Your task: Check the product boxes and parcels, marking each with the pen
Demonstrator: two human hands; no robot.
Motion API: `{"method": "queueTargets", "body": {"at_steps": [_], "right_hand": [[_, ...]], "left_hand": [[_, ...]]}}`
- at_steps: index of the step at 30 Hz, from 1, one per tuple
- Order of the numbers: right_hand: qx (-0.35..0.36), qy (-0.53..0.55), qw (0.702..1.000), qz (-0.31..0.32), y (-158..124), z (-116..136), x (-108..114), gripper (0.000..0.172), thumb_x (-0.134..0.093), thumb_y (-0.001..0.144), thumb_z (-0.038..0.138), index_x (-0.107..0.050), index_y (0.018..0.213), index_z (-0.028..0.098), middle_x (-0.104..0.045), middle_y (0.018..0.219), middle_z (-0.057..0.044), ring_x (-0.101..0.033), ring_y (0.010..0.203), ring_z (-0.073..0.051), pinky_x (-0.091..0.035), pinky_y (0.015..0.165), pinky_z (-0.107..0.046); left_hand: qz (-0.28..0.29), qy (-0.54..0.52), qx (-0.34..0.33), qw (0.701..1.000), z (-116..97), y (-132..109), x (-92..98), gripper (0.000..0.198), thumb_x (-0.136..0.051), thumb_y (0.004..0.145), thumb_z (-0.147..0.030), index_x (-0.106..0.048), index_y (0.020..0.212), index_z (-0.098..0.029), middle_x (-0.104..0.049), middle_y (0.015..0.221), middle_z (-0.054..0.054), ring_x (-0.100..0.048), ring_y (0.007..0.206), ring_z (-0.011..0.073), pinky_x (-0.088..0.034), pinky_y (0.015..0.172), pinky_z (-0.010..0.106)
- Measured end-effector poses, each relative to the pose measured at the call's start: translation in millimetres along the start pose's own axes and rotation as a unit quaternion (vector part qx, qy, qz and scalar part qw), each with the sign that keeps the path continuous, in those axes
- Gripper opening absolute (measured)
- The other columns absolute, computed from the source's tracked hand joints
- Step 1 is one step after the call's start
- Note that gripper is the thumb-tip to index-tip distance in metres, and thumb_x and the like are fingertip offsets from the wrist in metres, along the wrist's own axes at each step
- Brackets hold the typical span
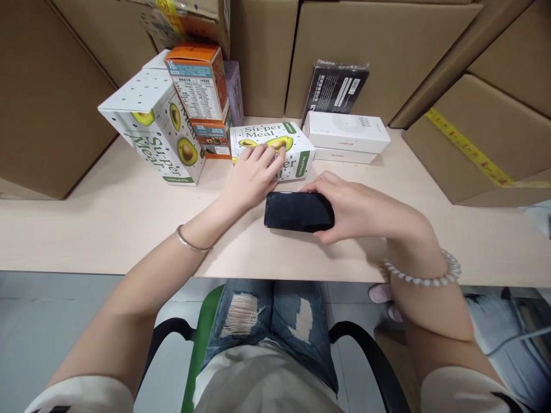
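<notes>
Holding black phone in right hand, left hand on avocado box.

Phone: is being held by the right hand at the near middle of the table. Lying carton: is being covered partly by the left hand, just beyond. Upright carton and stacked cartons: are being stored to its left. Stacked flat boxes: are being accommodated to its right, another box being stationed behind. Cardboard boxes: are being ranged far, left and right.
</notes>
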State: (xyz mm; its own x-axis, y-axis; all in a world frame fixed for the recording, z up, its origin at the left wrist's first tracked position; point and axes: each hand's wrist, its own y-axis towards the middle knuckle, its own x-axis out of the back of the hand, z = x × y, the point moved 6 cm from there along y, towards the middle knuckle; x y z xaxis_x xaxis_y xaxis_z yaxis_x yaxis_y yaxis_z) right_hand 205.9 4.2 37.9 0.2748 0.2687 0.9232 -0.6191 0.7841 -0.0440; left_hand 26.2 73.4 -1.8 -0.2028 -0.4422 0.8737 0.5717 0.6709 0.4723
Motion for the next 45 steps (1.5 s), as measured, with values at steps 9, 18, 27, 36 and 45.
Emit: {"method": "queueTargets", "body": {"at_steps": [9, 18, 27, 36, 45], "right_hand": [[-0.016, 0.119, 0.975, -0.187, -9, -13, 40, 0.076, -0.079, 0.069, 0.036, -0.053, 0.139, 0.021, -0.069, 0.141, -0.015, -0.067, 0.129, -0.036, -0.056, 0.106, -0.045], [-0.067, -0.019, 0.950, -0.306, -7, -4, 43, 0.089, -0.079, 0.078, 0.039, -0.040, 0.158, 0.029, -0.056, 0.156, -0.016, -0.061, 0.138, -0.041, -0.056, 0.104, -0.052], [-0.063, -0.051, 0.957, -0.280, 1, -6, 34, 0.095, -0.082, 0.080, 0.038, -0.034, 0.161, 0.024, -0.053, 0.155, -0.019, -0.056, 0.145, -0.044, -0.055, 0.107, -0.053], [-0.009, 0.010, 0.951, -0.310, -3, -3, 35, 0.084, -0.078, 0.080, 0.039, -0.038, 0.152, 0.021, -0.054, 0.155, -0.019, -0.059, 0.142, -0.036, -0.049, 0.119, -0.049], [0.039, 0.129, 0.990, -0.045, 6, -3, 12, 0.078, -0.083, 0.069, 0.030, -0.054, 0.142, 0.025, -0.065, 0.145, -0.011, -0.064, 0.134, -0.033, -0.051, 0.115, -0.048]], "left_hand": [[-0.026, -0.024, 0.024, 0.999, 3, 2, 1.7, 0.054, -0.047, 0.104, -0.032, -0.046, 0.155, -0.015, -0.065, 0.149, 0.020, -0.057, 0.139, 0.0381, -0.044, 0.118, 0.061], [-0.074, -0.014, 0.072, 0.995, 5, -4, 12.9, 0.056, -0.056, 0.103, -0.049, -0.049, 0.147, -0.016, -0.062, 0.152, 0.024, -0.056, 0.144, 0.0415, -0.034, 0.125, 0.063], [-0.076, -0.023, 0.069, 0.994, 6, -4, 10.3, 0.055, -0.061, 0.100, -0.042, -0.048, 0.147, -0.017, -0.061, 0.153, 0.023, -0.054, 0.145, 0.0422, -0.034, 0.124, 0.064], [-0.076, -0.022, 0.063, 0.995, 7, -4, 6.4, 0.055, -0.058, 0.102, -0.043, -0.046, 0.150, -0.019, -0.059, 0.154, 0.023, -0.052, 0.147, 0.0430, -0.034, 0.123, 0.065], [-0.073, -0.026, 0.073, 0.994, 9, -3, 9.2, 0.063, -0.050, 0.106, -0.048, -0.039, 0.161, -0.020, -0.060, 0.152, 0.022, -0.054, 0.144, 0.0397, -0.036, 0.122, 0.059]]}}
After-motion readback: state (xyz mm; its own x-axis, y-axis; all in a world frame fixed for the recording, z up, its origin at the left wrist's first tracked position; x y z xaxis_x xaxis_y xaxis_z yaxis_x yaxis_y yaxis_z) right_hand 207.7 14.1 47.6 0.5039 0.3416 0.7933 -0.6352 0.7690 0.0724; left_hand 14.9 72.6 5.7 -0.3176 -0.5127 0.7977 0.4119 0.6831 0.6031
